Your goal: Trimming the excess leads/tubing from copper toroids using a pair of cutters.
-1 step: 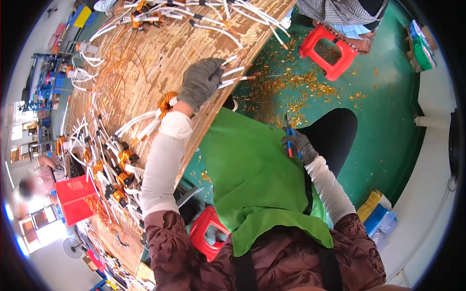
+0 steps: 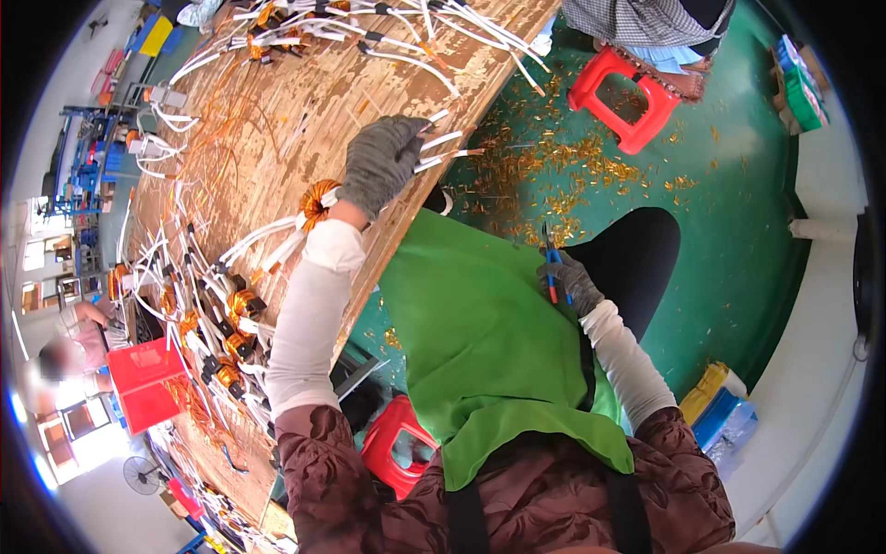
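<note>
My left hand, in a grey glove, is closed around white-sleeved wire leads near the edge of the wooden table. The lead ends stick out past my fingers toward the edge. Beside my left wrist lies a copper-wound coil, with thicker white leads running left from it. My right hand, also gloved, holds pliers with blue and red handles over my right thigh. Their dark jaws point away from me; whether they are parted is too small to tell.
Several copper coils with white leads crowd the table's left side, and more lie at its far end. A red bin stands at left. Red stools and copper-coloured scraps are on the green floor. Another person sits at far left.
My left hand has shifted very slightly toward me with the leads. The right hand and pliers stay practically where they were.
</note>
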`<state>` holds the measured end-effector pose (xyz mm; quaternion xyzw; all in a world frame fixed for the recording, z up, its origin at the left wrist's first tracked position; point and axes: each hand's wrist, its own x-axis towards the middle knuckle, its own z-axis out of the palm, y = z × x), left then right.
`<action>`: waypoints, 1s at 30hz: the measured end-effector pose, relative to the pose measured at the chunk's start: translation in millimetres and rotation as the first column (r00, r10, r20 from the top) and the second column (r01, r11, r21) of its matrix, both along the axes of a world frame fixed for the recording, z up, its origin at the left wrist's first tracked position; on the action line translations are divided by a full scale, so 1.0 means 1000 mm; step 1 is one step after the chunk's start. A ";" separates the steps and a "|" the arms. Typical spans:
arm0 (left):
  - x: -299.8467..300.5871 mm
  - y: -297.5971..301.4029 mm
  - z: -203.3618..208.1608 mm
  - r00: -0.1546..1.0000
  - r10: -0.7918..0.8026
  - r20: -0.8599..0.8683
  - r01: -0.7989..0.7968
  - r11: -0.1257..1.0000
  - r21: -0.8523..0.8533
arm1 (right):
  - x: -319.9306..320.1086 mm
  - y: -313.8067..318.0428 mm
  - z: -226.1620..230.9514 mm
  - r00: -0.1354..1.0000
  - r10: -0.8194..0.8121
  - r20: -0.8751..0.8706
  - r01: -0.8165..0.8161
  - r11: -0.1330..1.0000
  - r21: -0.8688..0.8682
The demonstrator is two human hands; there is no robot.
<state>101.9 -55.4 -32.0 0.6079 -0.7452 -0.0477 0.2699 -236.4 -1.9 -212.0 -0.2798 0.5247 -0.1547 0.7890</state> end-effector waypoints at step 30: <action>0.001 0.031 -0.041 0.780 0.410 -0.473 -0.248 0.896 0.368 | -0.008 -0.033 0.056 0.987 0.161 -0.020 -0.161 0.950 -0.267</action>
